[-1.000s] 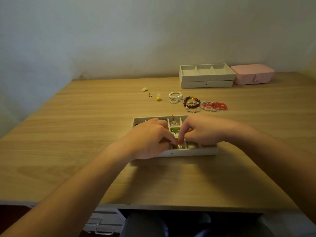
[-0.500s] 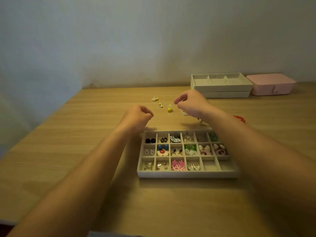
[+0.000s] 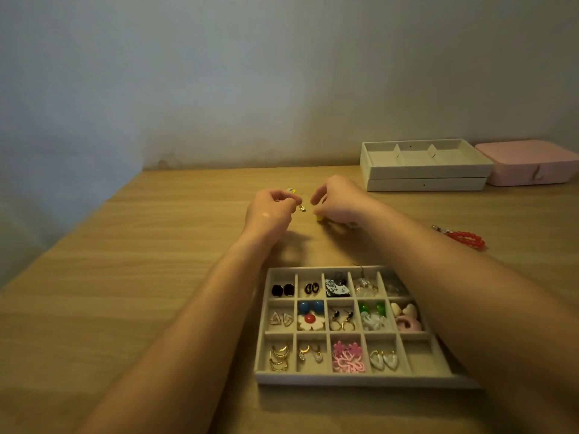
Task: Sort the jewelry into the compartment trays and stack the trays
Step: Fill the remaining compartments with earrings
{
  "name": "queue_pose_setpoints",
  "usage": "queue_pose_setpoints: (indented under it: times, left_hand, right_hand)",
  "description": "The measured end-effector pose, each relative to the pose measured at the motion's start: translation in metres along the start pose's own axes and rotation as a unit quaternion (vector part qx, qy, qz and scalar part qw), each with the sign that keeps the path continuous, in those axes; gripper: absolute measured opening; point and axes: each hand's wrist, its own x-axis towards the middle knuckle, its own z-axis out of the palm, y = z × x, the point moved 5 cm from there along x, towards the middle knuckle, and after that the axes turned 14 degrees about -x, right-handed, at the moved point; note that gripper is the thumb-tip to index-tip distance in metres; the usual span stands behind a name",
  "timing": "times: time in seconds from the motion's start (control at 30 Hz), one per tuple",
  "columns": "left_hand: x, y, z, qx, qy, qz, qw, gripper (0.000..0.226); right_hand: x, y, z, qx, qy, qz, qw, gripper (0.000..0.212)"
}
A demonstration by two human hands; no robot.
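Observation:
A grey compartment tray (image 3: 354, 379) lies near the table's front, and most of its cells hold earring pairs. Its bottom-right cell holds nothing. Both arms reach past it to loose pieces on the wood. My left hand (image 3: 272, 211) has curled fingers, with thumb and forefinger pinching a small gold earring (image 3: 302, 208). My right hand (image 3: 340, 200) hovers with bent fingers over a yellow bead earring (image 3: 319, 218), its thumb held apart from the fingers. A yellow-white piece (image 3: 291, 191) peeks out behind my left hand.
Two stacked grey trays (image 3: 426, 183) stand at the back right, the upper one with three bare cells. A pink jewelry box (image 3: 526, 170) sits beside them. A red bead bracelet (image 3: 466, 239) lies right of my right forearm, which hides other bracelets. The wall runs along the table's back.
Both hands left the compartment tray and moved away to the loose earrings farther back. The left hand has closed in on the gold earring, the right on the yellow bead.

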Motion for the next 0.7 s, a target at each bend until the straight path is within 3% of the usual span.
queue_pose_setpoints:
  times: [0.1, 0.2, 0.3, 0.43, 0.57, 0.7]
  left_hand:
    - [-0.008, 0.01, 0.001, -0.021, 0.004, 0.034, 0.999, 0.027]
    - [-0.022, 0.022, 0.003, -0.031, 0.004, 0.049, 0.998, 0.018]
    - [-0.048, 0.038, 0.012, -0.047, -0.032, 0.064, 0.996, 0.017]
    - [-0.087, 0.057, 0.029, -0.091, -0.092, 0.111, 0.985, 0.015]
    - [-0.112, 0.06, 0.043, -0.123, -0.115, 0.124, 0.978, 0.012]
    - [-0.123, 0.059, 0.048, -0.15, -0.131, 0.134, 0.971, 0.014]
  right_hand:
    - [-0.005, 0.0, -0.01, 0.02, 0.044, 0.006, 0.999, 0.024]
    - [-0.03, 0.004, -0.027, 0.141, 0.051, 0.005, 0.989, 0.021]
    - [-0.077, 0.01, -0.044, 0.326, 0.033, -0.004, 0.945, 0.011]
    - [-0.132, 0.026, -0.05, 0.466, 0.019, -0.001, 0.884, 0.016]
    - [-0.164, 0.043, -0.049, 0.509, 0.025, -0.01, 0.86, 0.027]
    - [-0.178, 0.048, -0.048, 0.502, 0.044, -0.02, 0.863, 0.027]
